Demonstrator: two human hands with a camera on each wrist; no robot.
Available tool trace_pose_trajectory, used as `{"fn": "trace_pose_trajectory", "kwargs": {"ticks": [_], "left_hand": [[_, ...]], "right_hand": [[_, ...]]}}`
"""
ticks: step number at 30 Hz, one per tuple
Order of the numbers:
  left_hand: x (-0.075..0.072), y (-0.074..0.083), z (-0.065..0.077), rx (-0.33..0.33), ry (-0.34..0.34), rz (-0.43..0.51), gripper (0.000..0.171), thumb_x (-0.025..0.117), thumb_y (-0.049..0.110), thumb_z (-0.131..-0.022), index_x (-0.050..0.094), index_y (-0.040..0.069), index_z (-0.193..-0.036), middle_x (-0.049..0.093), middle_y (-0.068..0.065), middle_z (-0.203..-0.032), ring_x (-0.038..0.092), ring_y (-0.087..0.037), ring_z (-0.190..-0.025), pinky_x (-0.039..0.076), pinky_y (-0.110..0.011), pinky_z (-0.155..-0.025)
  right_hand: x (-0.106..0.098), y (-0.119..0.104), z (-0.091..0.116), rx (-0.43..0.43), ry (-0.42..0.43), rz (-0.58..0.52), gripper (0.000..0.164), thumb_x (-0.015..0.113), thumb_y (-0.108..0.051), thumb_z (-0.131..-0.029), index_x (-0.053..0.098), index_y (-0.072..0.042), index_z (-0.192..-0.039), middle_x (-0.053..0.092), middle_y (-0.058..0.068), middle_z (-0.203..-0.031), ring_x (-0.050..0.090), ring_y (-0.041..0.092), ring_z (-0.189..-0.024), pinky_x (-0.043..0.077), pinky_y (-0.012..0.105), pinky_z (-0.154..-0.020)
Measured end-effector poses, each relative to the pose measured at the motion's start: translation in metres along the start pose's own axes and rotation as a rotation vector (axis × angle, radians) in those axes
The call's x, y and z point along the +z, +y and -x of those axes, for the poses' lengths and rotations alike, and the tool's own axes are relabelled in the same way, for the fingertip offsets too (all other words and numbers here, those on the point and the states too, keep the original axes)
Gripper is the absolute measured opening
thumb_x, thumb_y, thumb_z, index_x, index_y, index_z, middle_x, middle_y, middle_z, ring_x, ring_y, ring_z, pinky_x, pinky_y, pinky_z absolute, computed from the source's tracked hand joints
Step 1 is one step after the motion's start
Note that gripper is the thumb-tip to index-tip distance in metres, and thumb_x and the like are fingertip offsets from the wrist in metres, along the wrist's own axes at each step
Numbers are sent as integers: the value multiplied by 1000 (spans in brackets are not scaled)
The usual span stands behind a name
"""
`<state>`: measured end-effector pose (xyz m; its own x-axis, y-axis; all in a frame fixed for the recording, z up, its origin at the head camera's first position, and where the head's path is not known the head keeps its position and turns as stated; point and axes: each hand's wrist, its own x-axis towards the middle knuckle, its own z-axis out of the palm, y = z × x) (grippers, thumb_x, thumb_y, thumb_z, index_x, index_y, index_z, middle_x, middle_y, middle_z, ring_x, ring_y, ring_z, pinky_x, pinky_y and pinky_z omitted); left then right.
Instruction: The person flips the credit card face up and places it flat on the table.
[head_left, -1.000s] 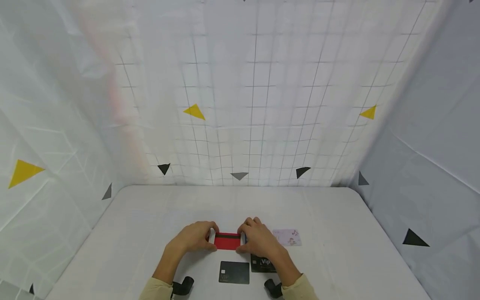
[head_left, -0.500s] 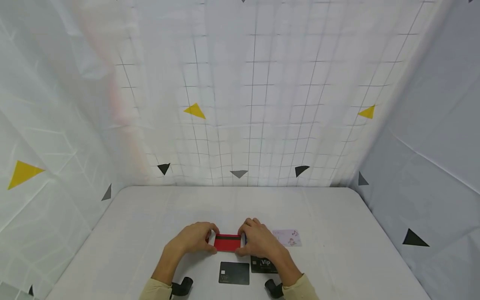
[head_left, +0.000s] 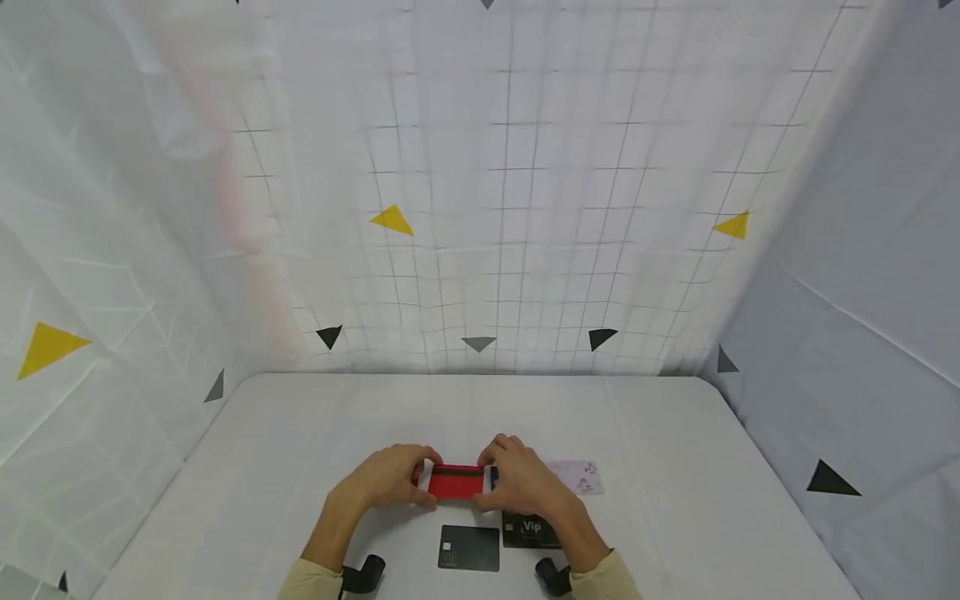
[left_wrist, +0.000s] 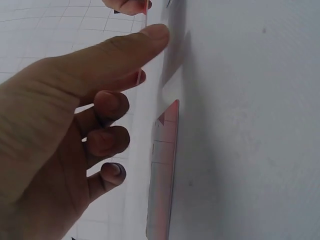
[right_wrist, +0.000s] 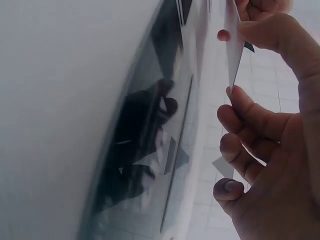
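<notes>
A red card with a dark stripe (head_left: 457, 483) is stretched between both hands, close over the white table. My left hand (head_left: 392, 476) pinches its left end between thumb and forefinger. The right hand (head_left: 521, 479) pinches the other end the same way. In the left wrist view, the left hand's remaining fingers hang loosely curled, and a glossy card with a reddish edge (left_wrist: 165, 170) lies flat beyond them. The right wrist view has the held card (right_wrist: 233, 50) edge-on. A bit of blue (head_left: 494, 477) peeks out beside the right fingers.
A dark grey VIP card (head_left: 468, 547) lies nearer the body. Right of it is a black Vip card (head_left: 529, 530), partly under the right forearm. A pale pink card with small pictures (head_left: 579, 477) lies beyond the right hand. White sheeting with a grid (head_left: 555, 250) rises behind the table (head_left: 675, 467).
Both hands keep their grip on the red card, which has shifted very slightly to the right and tilted a little. The other cards stay in place.
</notes>
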<state>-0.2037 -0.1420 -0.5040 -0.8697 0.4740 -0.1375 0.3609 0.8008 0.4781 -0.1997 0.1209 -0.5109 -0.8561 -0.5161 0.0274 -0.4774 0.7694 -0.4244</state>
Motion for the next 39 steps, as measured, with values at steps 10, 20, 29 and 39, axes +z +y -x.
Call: {"fn": "trace_pose_trajectory", "kwargs": {"ticks": [10, 20, 29, 39], "left_hand": [[-7, 6, -1, 50, 82, 37, 53, 82, 50, -80, 65, 29, -125, 50, 10, -70, 48, -6, -56, 33, -26, -51], [-10, 16, -5, 119, 153, 134, 53, 78, 57, -81, 62, 34, -126, 56, -6, -79, 43, -6, -63, 32, -25, -54], [-11, 25, -11, 131, 188, 276, 51, 81, 47, -83, 59, 36, -128, 55, -19, -86, 41, -6, -66, 33, -24, -58], [-11, 25, -18, 111, 217, 279, 52, 80, 51, -82, 59, 37, -128, 56, -19, -86, 43, -6, -67, 35, -24, -57]], "right_hand": [[-16, 5, 7, 19, 51, -52, 54, 80, -50, -75, 64, -19, -117, 60, -3, -111, 51, 16, -106, 45, 49, -96], [-34, 14, 13, 1, 77, -162, 53, 85, -45, -76, 64, -20, -118, 60, 0, -113, 52, 23, -111, 44, 54, -96], [-44, 23, 14, 21, 74, -316, 49, 81, -44, -79, 61, -24, -119, 58, 3, -117, 52, 31, -110, 50, 43, -81], [-46, 36, 8, 0, 126, -334, 47, 83, -42, -79, 60, -27, -116, 56, -10, -112, 51, 28, -105, 46, 38, -77]]}}
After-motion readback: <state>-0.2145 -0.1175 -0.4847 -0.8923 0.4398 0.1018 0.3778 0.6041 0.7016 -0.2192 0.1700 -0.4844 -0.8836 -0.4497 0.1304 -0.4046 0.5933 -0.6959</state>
